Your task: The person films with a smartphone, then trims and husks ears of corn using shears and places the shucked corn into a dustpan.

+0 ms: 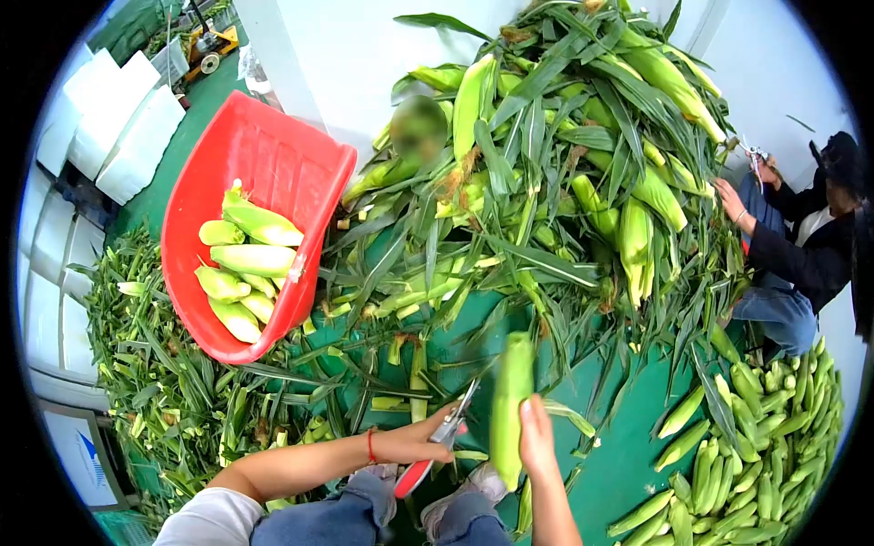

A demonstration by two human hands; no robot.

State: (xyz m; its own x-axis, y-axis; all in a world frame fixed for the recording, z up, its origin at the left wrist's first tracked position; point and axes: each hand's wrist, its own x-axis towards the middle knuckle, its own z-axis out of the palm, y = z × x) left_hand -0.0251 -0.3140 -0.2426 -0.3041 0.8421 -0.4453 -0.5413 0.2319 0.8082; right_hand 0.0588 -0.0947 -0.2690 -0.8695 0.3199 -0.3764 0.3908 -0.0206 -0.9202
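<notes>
My left hand (414,442) is closed around a pair of scissors with red handles (414,477), the metal blades pointing up and to the right. In my right hand (537,437) is an ear of corn (511,405) in its green husk, held nearly upright. The scissor tips are just left of the corn and look apart from it. Beyond my hands rises a big heap of leafy corn ears (583,173). To the left stands a red plastic scoop-shaped bin (314,196) with several trimmed ears (255,260) inside.
Cut leaves and husks (173,382) cover the floor at left. Trimmed corn ears (765,473) are piled at lower right. A co-worker (801,246) sits at right, holding scissors by the heap. White foam boxes (118,118) and a pallet jack (209,45) are at upper left.
</notes>
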